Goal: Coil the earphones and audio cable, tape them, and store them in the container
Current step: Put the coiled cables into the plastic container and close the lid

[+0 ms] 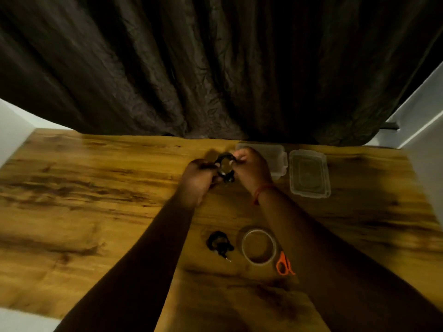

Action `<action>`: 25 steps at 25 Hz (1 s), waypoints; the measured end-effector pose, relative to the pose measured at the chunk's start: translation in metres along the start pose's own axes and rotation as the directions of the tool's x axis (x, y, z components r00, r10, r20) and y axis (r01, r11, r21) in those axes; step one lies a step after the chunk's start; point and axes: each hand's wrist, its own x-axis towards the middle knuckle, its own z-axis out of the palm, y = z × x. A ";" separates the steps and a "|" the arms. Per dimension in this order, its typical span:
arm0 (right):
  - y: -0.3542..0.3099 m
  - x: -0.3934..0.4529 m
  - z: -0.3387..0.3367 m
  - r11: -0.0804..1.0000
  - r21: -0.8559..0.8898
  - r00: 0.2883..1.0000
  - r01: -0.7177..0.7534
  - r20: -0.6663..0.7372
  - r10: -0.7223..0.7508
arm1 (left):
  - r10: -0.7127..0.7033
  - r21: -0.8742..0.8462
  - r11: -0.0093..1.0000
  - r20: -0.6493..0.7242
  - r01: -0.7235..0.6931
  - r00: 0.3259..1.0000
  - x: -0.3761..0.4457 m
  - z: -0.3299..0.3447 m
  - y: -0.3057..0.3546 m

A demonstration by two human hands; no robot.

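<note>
Frame blurred; fingertips indistinct, and the container partly hidden behind the right hand. A black coiled cable sits between both hands above the bench; left hand and right hand each grip one side, fingers curled. A second coil lies beside the tape roll.

A wooden table with a warm brown, streaked grain spreads beneath and around both hands. Beyond the hands hangs a dark brown, crumpled curtain in heavy folds. Pale white wall shows far right and far left. Lighting is dim.
</note>
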 end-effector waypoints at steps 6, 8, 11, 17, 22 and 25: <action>0.026 0.072 -0.041 0.959 0.143 0.969 -0.243 -0.011 0.247 | 0.006 0.333 0.941 0.135 -0.051 0.991 0.072 0.061 0.024; 0.040 0.082 -0.040 0.968 -0.054 0.969 -0.245 0.032 0.247 | 0.063 0.561 0.813 0.188 -0.160 0.980 0.090 0.068 0.017; 0.054 0.091 -0.033 0.901 -0.375 0.970 -0.220 0.016 0.244 | 0.147 0.796 0.561 0.171 -0.225 0.974 0.108 0.076 0.006; 0.045 0.090 -0.014 0.823 -0.539 0.965 -0.180 0.067 0.255 | 0.194 0.819 0.523 0.154 -0.235 0.969 0.120 0.073 -0.008; 0.043 0.081 0.010 0.809 -0.564 0.939 -0.167 0.160 0.305 | 0.264 0.875 0.407 0.162 -0.263 0.951 0.122 0.047 -0.022; 0.042 0.072 0.024 0.774 -0.623 0.970 -0.109 0.104 0.220 | 0.296 0.917 0.313 0.154 -0.248 0.943 0.123 0.035 -0.027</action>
